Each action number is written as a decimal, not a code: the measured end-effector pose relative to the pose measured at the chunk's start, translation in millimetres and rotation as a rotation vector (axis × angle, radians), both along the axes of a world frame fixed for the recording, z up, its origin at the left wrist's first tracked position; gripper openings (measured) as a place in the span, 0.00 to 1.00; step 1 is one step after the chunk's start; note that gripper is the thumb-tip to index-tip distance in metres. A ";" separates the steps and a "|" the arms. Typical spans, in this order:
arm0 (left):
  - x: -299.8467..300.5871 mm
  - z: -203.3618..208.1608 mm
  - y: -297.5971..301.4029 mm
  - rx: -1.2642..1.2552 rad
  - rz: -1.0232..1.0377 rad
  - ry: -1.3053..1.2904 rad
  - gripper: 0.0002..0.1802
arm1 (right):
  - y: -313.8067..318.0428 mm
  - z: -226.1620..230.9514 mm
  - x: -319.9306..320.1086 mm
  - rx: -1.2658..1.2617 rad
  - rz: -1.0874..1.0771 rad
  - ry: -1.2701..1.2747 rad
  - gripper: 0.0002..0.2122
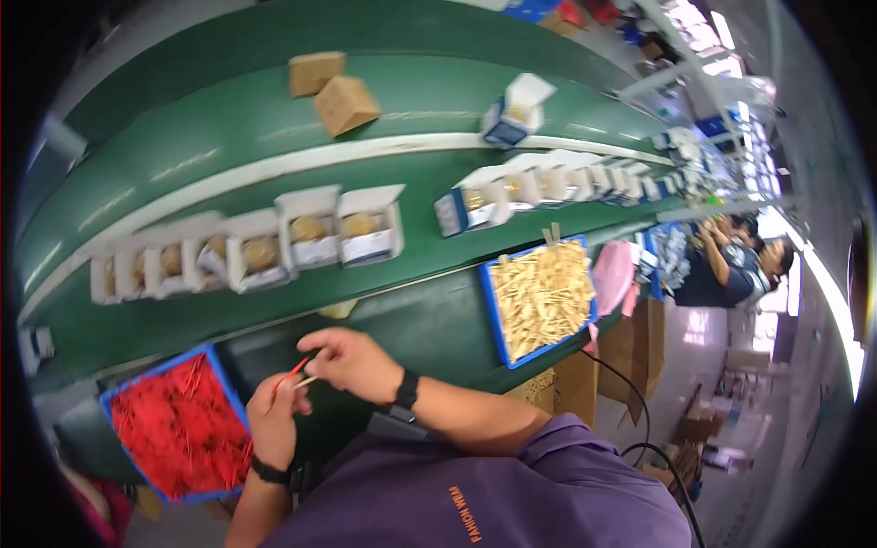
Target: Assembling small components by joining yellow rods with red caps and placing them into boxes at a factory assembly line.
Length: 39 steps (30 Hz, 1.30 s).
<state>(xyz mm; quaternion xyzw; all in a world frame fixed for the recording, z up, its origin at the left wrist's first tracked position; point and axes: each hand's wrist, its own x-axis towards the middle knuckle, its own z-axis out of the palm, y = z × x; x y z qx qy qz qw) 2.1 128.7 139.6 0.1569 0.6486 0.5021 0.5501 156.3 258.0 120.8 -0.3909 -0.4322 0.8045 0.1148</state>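
My left hand (274,425) is closed on a thin red stick (296,367) that pokes up past its fingertips. Close against it, my right hand (354,365) pinches a short pale wooden stick (307,382), with its index finger stretched out to the left. The two sticks lie near each other between the hands; whether they touch is too small to tell. Beside my left hand a blue-rimmed tray (221,373) holds a heap of red sticks with dark bits (178,420). Right of my hands, a second blue tray (493,315) is full of pale wooden sticks (544,297).
Open white-and-blue boxes with round golden items (365,228) line the green table in two rows (512,192). Another open box (516,114) and two brown cartons (347,105) stand farther back. Pink bags (614,279) lie beyond the right tray. Co-workers (731,265) are at far right.
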 end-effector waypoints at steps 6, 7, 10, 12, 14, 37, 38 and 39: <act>-1.6 2.9 4.0 -0.031 -0.122 -0.095 0.15 | -5.3 13.1 -13.8 0.125 -0.165 0.094 0.16; -3.2 3.3 3.4 -0.032 -0.107 -0.127 0.15 | -8.6 9.3 -18.3 0.046 -0.248 0.170 0.15; -13.7 5.9 -8.1 -0.047 -0.094 -0.138 0.15 | -5.3 6.4 -16.3 -0.019 -0.019 0.003 0.12; -16.4 5.9 -8.6 -0.048 -0.146 -0.122 0.15 | -4.5 7.3 -18.8 -0.027 0.080 -0.099 0.10; -22.2 5.5 -10.4 -0.014 -0.189 -0.061 0.15 | -4.2 11.4 -26.7 -0.099 0.087 -0.020 0.08; -89.2 15.2 -84.5 0.035 0.298 0.165 0.13 | 85.3 19.2 -149.0 1.514 0.456 -0.549 0.07; -93.1 8.8 -92.1 0.020 0.309 0.201 0.13 | 85.4 17.6 -150.5 1.520 0.455 -0.550 0.07; -96.2 2.4 -99.4 0.004 0.320 0.235 0.12 | 85.1 15.9 -151.4 1.520 0.494 -0.573 0.07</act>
